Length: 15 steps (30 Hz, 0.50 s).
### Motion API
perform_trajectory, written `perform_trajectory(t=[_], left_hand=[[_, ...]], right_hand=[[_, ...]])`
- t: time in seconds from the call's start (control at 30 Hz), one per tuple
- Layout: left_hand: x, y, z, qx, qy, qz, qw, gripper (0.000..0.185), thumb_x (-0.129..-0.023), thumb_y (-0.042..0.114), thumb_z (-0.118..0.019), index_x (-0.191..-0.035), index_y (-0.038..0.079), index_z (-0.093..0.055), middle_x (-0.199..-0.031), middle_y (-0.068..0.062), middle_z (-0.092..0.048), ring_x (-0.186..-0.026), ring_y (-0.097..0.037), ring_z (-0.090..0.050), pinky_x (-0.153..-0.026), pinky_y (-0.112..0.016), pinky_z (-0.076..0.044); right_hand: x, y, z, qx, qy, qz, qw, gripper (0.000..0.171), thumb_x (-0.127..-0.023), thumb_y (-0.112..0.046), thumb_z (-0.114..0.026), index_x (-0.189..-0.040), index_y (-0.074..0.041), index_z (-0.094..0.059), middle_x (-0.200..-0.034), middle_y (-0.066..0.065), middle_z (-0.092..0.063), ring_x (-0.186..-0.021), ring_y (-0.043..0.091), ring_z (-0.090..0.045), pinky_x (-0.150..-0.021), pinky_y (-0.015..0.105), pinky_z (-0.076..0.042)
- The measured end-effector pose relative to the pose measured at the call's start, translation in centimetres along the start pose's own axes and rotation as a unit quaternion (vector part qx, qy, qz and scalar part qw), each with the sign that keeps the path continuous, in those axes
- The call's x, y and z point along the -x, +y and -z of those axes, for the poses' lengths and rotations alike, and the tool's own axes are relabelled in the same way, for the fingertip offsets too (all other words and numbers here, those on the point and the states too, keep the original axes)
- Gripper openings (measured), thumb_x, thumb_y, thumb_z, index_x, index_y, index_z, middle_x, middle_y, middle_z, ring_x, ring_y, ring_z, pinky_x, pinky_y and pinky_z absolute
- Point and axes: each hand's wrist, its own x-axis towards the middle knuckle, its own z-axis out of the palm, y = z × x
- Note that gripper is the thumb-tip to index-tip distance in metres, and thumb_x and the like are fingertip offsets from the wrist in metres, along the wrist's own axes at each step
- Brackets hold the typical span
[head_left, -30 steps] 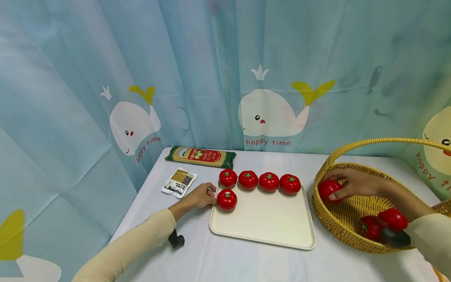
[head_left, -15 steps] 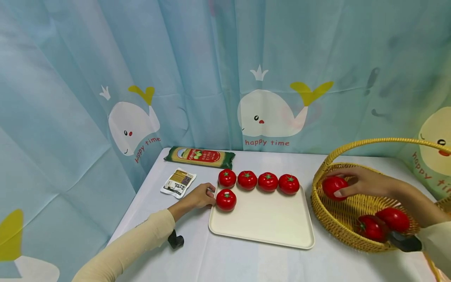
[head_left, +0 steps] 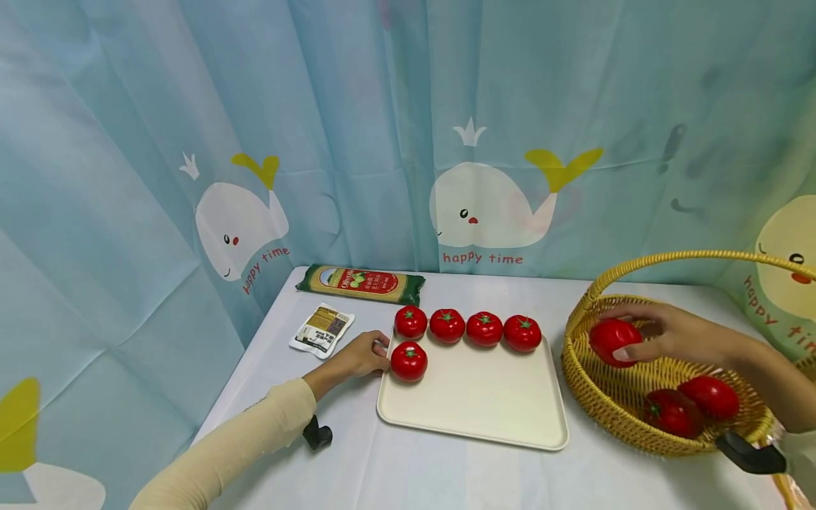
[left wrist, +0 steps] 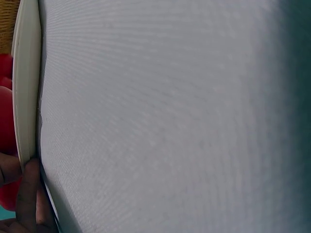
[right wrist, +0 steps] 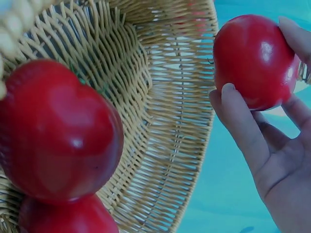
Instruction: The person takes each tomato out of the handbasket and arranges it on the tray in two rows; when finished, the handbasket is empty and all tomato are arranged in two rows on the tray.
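My right hand [head_left: 676,336] holds a red tomato [head_left: 615,343] between thumb and fingers, over the left part of the wicker basket [head_left: 589,404]. In the right wrist view this tomato [right wrist: 255,60] appears beyond the basket's rim, with fingertips on its sides. Two more tomatoes [head_left: 709,397] lie in the basket. My left hand [head_left: 366,354] pinches the left edge of a cream tray [head_left: 484,404]; the left wrist view has thumb and finger on its rim [left wrist: 26,97]. Several tomatoes [head_left: 484,329] line the tray's back edge, and one [head_left: 409,361] sits in front at its left.
A green-ended pasta packet [head_left: 360,283] lies at the table's back left. In front of it is a small white pouch [head_left: 322,330]. The basket's tall handle [head_left: 676,255] arches over its opening. A blue curtain [head_left: 357,142] hangs behind the table.
My right hand has shifted a little to the right with the tomato, away from the basket's left wall. The left hand and the tray stay in place.
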Motion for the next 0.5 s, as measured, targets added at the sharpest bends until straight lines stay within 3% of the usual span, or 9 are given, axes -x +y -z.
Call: perform_trajectory(t=[0.33,0.5], left_hand=[[-0.1,-0.1,-0.1,0.009,0.003,-0.007,0.9999,0.043,-0.078,-0.002,-0.073,-0.119,-0.002,-0.059,-0.086,-0.007,-0.061,-0.072,-0.014,-0.058,-0.064,-0.023,-0.058],[-0.1,-0.1,-0.1,0.006,0.003,-0.007,1.0000,0.043,-0.078,-0.001,-0.073,-0.119,-0.001,-0.059,-0.086,-0.007,-0.061,-0.072,-0.014,-0.058,-0.063,-0.022,-0.058]], right_hand=[[1.0,-1.4,-1.4,-0.028,0.036,0.043,0.998,0.051,-0.088,-0.007,-0.073,-0.136,-0.011,-0.055,-0.121,-0.013,-0.060,-0.094,0.012,-0.065,-0.070,0.027,-0.061],[1.1,-2.0,-2.1,-0.038,0.054,0.065,0.996,0.052,-0.088,-0.003,-0.072,-0.136,-0.010,-0.055,-0.123,-0.016,-0.058,-0.098,0.007,-0.064,-0.070,0.026,-0.060]])
